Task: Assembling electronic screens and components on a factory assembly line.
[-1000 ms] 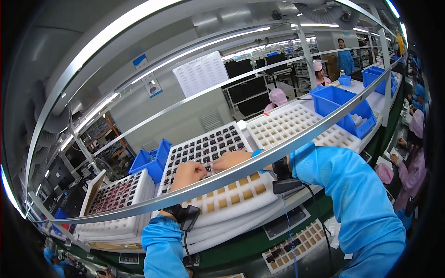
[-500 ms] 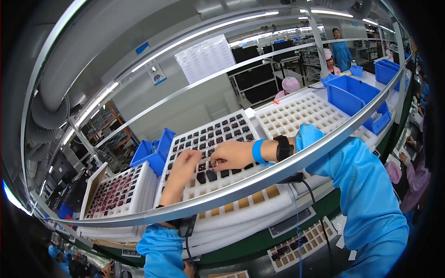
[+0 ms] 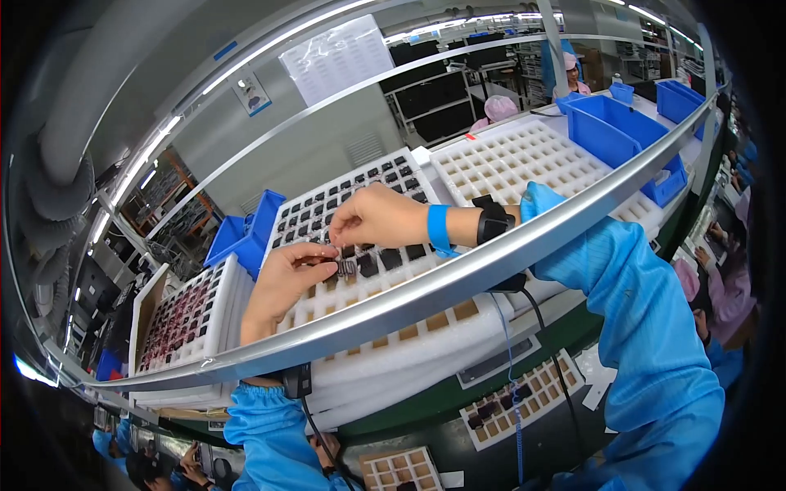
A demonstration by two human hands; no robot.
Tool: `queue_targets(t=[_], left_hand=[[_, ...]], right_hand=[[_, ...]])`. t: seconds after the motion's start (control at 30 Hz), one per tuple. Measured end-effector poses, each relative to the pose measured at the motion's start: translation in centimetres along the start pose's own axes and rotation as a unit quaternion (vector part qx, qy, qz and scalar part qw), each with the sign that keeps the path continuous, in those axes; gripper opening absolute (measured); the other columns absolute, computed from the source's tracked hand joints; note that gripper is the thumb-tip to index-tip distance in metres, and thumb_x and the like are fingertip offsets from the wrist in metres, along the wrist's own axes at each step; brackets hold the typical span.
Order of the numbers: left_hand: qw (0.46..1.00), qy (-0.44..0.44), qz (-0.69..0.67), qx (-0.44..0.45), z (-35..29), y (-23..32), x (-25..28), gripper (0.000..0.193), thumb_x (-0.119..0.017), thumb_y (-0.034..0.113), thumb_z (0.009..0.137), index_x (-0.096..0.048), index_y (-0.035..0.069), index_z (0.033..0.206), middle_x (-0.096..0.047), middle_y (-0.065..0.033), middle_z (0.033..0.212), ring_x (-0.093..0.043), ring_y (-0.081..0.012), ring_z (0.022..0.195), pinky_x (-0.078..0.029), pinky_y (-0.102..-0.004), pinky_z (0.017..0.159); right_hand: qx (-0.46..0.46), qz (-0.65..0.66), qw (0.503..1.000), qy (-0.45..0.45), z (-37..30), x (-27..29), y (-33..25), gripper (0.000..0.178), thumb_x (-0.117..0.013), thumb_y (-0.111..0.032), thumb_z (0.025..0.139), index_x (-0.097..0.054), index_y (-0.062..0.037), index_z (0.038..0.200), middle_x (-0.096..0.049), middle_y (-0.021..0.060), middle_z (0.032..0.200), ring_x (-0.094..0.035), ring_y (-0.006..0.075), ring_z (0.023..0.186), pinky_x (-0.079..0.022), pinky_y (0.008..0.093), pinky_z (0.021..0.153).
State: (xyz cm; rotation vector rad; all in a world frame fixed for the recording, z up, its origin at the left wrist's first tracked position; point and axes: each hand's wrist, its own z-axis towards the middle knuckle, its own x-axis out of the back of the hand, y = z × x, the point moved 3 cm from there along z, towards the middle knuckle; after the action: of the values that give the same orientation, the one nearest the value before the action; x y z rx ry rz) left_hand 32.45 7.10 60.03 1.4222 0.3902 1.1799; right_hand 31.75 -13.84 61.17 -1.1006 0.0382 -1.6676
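A white foam tray [image 3: 307, 304] with rows of square pockets holds many small black square parts [image 3: 367, 263]. Over its near half my two hands meet at the fingertips. My left hand [image 3: 278, 286] is closed, thumb and fingers pinched together; a small dark part with pale ridges [image 3: 347, 268] shows right beside its thumb tip. My right hand [image 3: 385, 217] reaches in from the right, its thumb and forefinger pinched just above the left fingertips. Whatever lies between either hand's fingers is too small and covered to name. A blue band [image 3: 440, 229] and a black strap [image 3: 494, 222] circle my right wrist.
A metal rail [image 3: 393, 303] crosses in front, above my forearms. At left stand a blue bin [image 3: 250, 233] and a foam tray of reddish-dark parts [image 3: 184, 323]. A second foam tray [image 3: 524, 164] and blue bins [image 3: 614, 127] lie right. Below are smaller trays [image 3: 524, 401].
The view has shifted, so the scene sits higher and further left. My fingertips have come together, and the ridged dark part now shows beside my left thumb.
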Motion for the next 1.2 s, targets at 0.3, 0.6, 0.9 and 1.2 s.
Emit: queue_targets(t=[0.3,0.6,0.9,1.2], left_hand=[[0.999,-0.022,0.050,-0.004,0.2,-0.7,-0.8,0.033,-0.076,0.001,0.086,-0.069,-0.002,0.118,-0.070,-0.0080,0.111,-0.065,-0.0108,0.092,-0.053,-0.0255,0.084],[0.997,-0.067,0.043,-0.023,0.9,-1.4,-1.9,0.039,-0.077,0.005,0.086,-0.065,-0.002,0.123,-0.067,-0.0080,0.117,-0.063,-0.0118,0.100,-0.052,-0.0264,0.090],[0.993,-0.098,0.044,-0.046,1.4,-1.4,-3.1,0.046,-0.078,0.008,0.087,-0.060,-0.001,0.128,-0.064,-0.0079,0.124,-0.062,-0.0127,0.108,-0.050,-0.0274,0.096],[0.991,0.015,0.123,-0.056,-0.9,1.7,-4.2,0.025,-0.081,0.020,0.086,-0.070,0.001,0.098,-0.069,-0.0026,0.088,-0.060,-0.0088,0.079,-0.049,-0.0245,0.076]], right_hand=[[0.049,-0.008,0.998,-0.041,-1.2,0.4,-1.8,0.018,-0.076,-0.010,0.086,-0.077,-0.0005,0.101,-0.076,0.0125,0.085,-0.072,0.0165,0.075,-0.056,0.0290,0.070],[-0.028,0.046,0.997,-0.060,-2.6,3.1,-1.1,0.020,-0.070,-0.014,0.093,-0.073,0.0009,0.107,-0.075,0.0079,0.094,-0.068,0.0113,0.086,-0.056,0.0276,0.078],[0.011,-0.276,0.957,-0.085,-6.8,4.0,2.6,0.024,-0.067,-0.022,0.094,-0.072,-0.0035,0.107,-0.070,0.0161,0.097,-0.068,0.0257,0.088,-0.053,0.0368,0.079],[-0.096,-0.130,0.984,-0.082,-5.4,4.5,4.4,0.018,-0.073,-0.016,0.091,-0.074,-0.0017,0.101,-0.074,0.0072,0.089,-0.068,0.0126,0.081,-0.054,0.0291,0.075]])
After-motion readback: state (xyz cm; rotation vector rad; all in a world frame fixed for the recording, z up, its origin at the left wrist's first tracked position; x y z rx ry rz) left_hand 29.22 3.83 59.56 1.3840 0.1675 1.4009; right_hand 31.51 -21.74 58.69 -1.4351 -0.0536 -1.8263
